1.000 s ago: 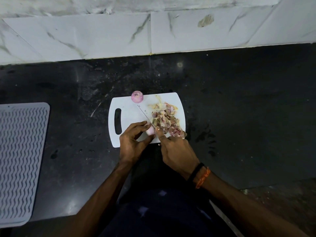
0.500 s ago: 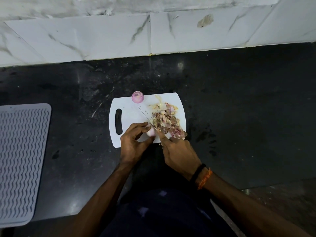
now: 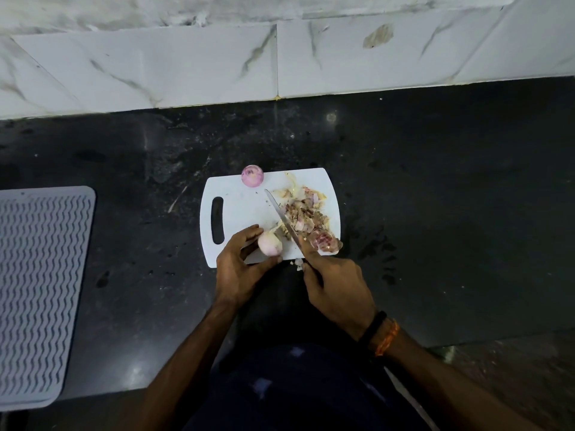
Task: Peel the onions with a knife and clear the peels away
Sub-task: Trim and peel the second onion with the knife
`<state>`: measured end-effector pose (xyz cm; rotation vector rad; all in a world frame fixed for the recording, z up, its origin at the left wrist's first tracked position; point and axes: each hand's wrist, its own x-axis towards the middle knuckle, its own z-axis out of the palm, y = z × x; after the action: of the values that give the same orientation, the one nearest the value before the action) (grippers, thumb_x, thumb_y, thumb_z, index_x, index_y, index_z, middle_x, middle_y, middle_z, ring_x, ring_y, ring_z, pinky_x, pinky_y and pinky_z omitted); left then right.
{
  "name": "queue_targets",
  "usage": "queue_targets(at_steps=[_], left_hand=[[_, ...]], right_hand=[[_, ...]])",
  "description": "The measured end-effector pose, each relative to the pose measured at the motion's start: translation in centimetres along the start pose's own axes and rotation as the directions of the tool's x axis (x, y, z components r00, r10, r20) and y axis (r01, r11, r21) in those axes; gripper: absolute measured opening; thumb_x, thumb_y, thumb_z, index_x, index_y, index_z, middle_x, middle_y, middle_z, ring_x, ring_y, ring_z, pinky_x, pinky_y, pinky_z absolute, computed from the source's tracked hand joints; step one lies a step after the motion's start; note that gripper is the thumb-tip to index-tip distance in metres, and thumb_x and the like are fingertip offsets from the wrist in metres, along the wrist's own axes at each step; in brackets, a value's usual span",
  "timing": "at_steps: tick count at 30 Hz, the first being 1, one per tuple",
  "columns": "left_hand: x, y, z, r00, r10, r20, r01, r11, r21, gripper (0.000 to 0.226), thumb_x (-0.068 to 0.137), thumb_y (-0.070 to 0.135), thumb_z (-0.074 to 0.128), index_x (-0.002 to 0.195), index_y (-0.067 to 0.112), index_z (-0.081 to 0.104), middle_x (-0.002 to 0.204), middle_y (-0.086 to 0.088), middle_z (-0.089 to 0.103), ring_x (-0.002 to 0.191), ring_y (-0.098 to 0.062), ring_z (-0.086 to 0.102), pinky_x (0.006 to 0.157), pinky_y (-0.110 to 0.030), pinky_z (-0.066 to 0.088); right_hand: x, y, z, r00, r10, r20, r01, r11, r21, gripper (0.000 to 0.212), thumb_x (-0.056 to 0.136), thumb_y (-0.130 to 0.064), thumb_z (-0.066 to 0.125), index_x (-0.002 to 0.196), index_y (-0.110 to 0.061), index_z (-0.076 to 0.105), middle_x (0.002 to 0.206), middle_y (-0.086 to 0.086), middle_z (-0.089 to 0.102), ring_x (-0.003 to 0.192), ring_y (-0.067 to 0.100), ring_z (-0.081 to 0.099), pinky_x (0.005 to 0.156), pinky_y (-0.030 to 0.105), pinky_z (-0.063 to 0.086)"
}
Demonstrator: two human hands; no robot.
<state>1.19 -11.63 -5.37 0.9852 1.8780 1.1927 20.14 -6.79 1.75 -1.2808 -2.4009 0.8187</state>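
We hold a small onion (image 3: 270,243) in our left hand (image 3: 239,269), fingers curled round it, just over the near edge of the board (image 3: 239,209). Our right hand (image 3: 337,289) grips the knife (image 3: 283,217), and its blade points away across the board, next to the peels (image 3: 306,217). Another onion (image 3: 252,175) sits at the far edge. The onion looks light, round and smooth, so we think it can slip. We should pinch it at its sides. The peels look thin and light, easy to sweep off.
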Motion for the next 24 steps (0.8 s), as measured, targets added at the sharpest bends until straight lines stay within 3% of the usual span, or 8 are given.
queue_targets(at_steps=[4, 7, 11, 14, 20, 24], left_hand=[[0.5, 0.8, 0.0, 1.000, 0.019, -0.012, -0.018, 0.999, 0.047, 0.061, 0.066, 0.019, 0.095, 0.121, 0.017, 0.068, 0.118, 0.011, 0.071, 0.107, -0.001, 0.066, 0.095, -0.020, 0.052], [1.2, 1.4, 0.3, 0.995, 0.061, -0.073, -0.053, 0.993, 0.102, 0.058, 0.066, 0.018, 0.094, 0.116, 0.016, 0.065, 0.124, 0.010, 0.068, 0.108, -0.010, 0.067, 0.095, -0.029, 0.054], [1.8, 1.4, 0.4, 0.994, 0.109, -0.024, -0.100, 0.965, 0.241, 0.061, 0.066, 0.028, 0.094, 0.117, 0.020, 0.060, 0.128, 0.015, 0.061, 0.109, -0.018, 0.065, 0.093, -0.042, 0.054], [1.2, 1.4, 0.4, 0.986, 0.164, 0.001, -0.159, 0.954, 0.254, 0.059, 0.072, 0.033, 0.091, 0.121, 0.016, 0.063, 0.133, 0.009, 0.062, 0.111, -0.014, 0.066, 0.097, -0.033, 0.053], [0.7, 1.3, 0.2, 0.984, 0.178, -0.024, -0.171, 0.966, 0.195, 0.039, 0.088, 0.023, 0.079, 0.123, 0.012, 0.067, 0.133, 0.005, 0.066, 0.119, -0.009, 0.064, 0.101, -0.041, 0.053], [0.5, 1.9, 0.3, 0.989, 0.145, -0.010, -0.142, 0.976, 0.167, 0.042, 0.088, 0.025, 0.078, 0.127, 0.017, 0.063, 0.130, 0.009, 0.066, 0.118, -0.008, 0.064, 0.101, -0.037, 0.054]], right_hand=[[0.2, 0.1, 0.1, 1.000, 0.012, 0.004, -0.012, 1.000, -0.004, 0.051, 0.091, -0.023, 0.052, 0.141, -0.016, 0.056, 0.071, 0.000, 0.067, 0.063, 0.023, 0.063, 0.058, 0.038, 0.053], [0.4, 0.2, -0.1, 0.999, 0.026, -0.026, -0.026, 0.999, 0.018, 0.051, 0.091, -0.025, 0.051, 0.141, -0.018, 0.056, 0.079, 0.003, 0.071, 0.069, 0.025, 0.065, 0.061, 0.035, 0.052], [0.7, 0.1, 0.2, 0.999, 0.027, -0.032, -0.025, 0.998, 0.055, 0.051, 0.091, -0.022, 0.056, 0.142, -0.020, 0.055, 0.096, 0.005, 0.075, 0.086, 0.027, 0.069, 0.074, 0.035, 0.055], [0.7, -0.1, 0.3, 0.999, 0.036, -0.031, -0.034, 0.998, 0.051, 0.052, 0.092, -0.023, 0.057, 0.144, -0.022, 0.053, 0.113, 0.005, 0.073, 0.104, 0.028, 0.066, 0.085, 0.032, 0.052], [0.5, -0.4, 0.1, 1.000, 0.000, -0.022, 0.000, 1.000, 0.031, 0.052, 0.094, -0.024, 0.052, 0.145, -0.019, 0.051, 0.114, 0.006, 0.073, 0.103, 0.027, 0.067, 0.083, 0.035, 0.055], [0.5, -0.6, 0.2, 0.999, -0.033, 0.027, 0.033, 0.999, -0.001, 0.051, 0.095, -0.027, 0.047, 0.145, -0.017, 0.051, 0.085, 0.003, 0.071, 0.074, 0.024, 0.066, 0.064, 0.040, 0.055]])
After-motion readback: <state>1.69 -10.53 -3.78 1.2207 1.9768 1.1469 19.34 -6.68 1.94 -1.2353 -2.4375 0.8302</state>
